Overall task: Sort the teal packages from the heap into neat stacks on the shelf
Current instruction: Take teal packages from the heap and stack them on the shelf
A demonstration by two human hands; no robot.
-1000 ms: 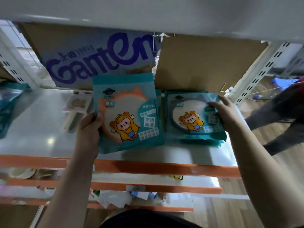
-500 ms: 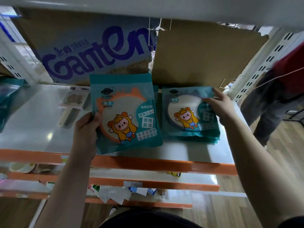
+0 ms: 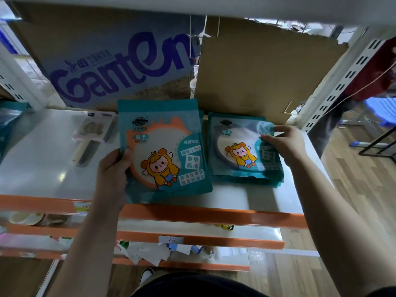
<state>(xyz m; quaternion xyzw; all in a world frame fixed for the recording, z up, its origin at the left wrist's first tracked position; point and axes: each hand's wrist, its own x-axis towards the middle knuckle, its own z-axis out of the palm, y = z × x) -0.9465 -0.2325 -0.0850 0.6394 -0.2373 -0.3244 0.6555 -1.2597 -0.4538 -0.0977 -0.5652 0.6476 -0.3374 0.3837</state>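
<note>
Hands (image 3: 111,174) (image 3: 287,146) holding teal "MIRROR" packages (image 3: 165,129) (image 3: 237,133), "Ganten" box (image 3: 120,67) behind

The fingers of my left hand (image 3: 111,176) are out of sight behind the teal mirror package with the yellow cartoon figure (image 3: 162,151); only the thumb shows on its front. Teal edges (image 3: 201,117) peek out at that package's right, and what they belong to is covered. My right hand (image 3: 285,144) hides the right side of the stack of teal packages (image 3: 242,151); I can't tell whether it pinches the top one. A teal bag (image 3: 8,123) is cut off at the left.
</note>
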